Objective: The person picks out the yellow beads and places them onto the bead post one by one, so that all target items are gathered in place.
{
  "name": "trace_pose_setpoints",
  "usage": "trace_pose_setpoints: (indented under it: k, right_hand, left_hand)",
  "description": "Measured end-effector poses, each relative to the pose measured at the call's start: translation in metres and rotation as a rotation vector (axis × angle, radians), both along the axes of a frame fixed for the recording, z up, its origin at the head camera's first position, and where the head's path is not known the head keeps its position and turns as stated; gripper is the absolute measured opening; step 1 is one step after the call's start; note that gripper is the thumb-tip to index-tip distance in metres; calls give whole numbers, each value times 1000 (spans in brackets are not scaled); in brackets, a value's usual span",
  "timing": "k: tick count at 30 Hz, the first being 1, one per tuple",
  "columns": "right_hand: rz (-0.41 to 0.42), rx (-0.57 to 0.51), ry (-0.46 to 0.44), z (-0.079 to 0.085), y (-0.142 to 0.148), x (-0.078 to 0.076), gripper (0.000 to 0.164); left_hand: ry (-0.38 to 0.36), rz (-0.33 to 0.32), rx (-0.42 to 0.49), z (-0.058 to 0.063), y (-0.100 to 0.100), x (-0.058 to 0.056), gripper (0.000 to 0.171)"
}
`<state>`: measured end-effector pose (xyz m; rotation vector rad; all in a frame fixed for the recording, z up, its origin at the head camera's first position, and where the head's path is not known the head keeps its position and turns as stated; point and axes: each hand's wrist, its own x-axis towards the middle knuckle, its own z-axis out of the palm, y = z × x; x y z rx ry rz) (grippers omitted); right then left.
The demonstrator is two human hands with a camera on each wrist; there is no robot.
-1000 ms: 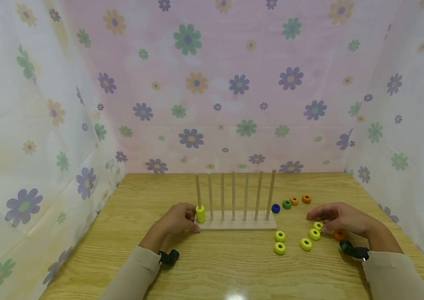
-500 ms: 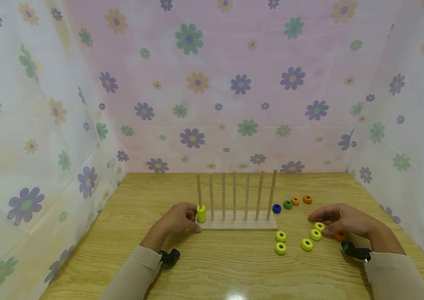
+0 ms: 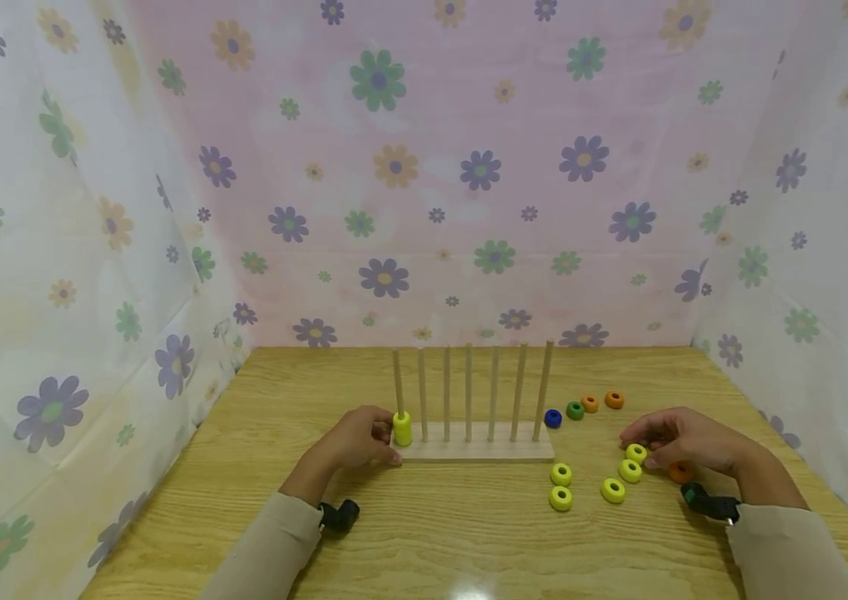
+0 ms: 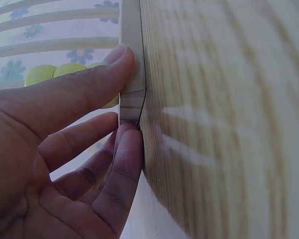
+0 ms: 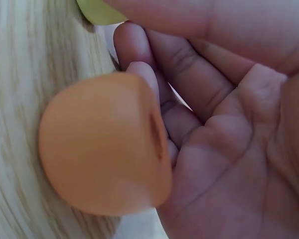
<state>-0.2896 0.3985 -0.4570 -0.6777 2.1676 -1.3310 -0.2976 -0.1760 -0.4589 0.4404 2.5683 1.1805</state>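
Observation:
My left hand [image 3: 359, 436] holds the left end of a wooden peg rack [image 3: 472, 452], a flat base with a row of upright pegs. In the left wrist view the thumb [image 4: 89, 87] lies on the base and fingertips touch its end. Yellow beads [image 3: 402, 429] are stacked on the leftmost peg; the other pegs are bare. My right hand [image 3: 694, 440] rests on the table with loosely bent fingers, its thumb beside a loose yellow bead [image 3: 636, 453]. An orange bead [image 5: 99, 144] lies close to the palm, partly hidden in the head view. Nothing shows in this hand's grasp.
Several more yellow beads [image 3: 561, 498] lie in front and right of the rack. Behind them sit a blue bead [image 3: 553, 418], a green bead [image 3: 575, 410] and two orange beads [image 3: 614, 400]. Flowered cloth walls [image 3: 424, 208] border the wooden table [image 3: 424, 533].

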Motion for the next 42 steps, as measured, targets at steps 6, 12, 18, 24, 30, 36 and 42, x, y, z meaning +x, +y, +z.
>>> trace_pose_setpoints:
  k: [6, 12, 18, 24, 30, 36, 42]
  right_hand:
    - [-34, 26, 7, 2, 0, 1, 45]
    - [-121, 85, 84, 2, -1, 2, 46]
    - [-190, 114, 126, 0, -2, 1, 46]
    - [-266, 175, 160, 0, -7, 2, 46]
    - [-348, 216, 189, 6, -12, 3, 45]
    - [-405, 231, 249, 10, -14, 3, 46]
    - [-457, 222, 330, 13, -18, 3, 45]
  left_hand:
    - [0, 3, 4, 0, 1, 1, 63]
    - [4, 4, 5, 1, 1, 1, 63]
    - [6, 5, -2, 2, 2, 2, 63]
    - [-1, 10, 3, 2, 1, 1, 63]
    - [-2, 5, 8, 2, 1, 2, 59]
    - [-15, -3, 23, 1, 2, 1, 57]
    - [-13, 4, 17, 1, 1, 1, 59]
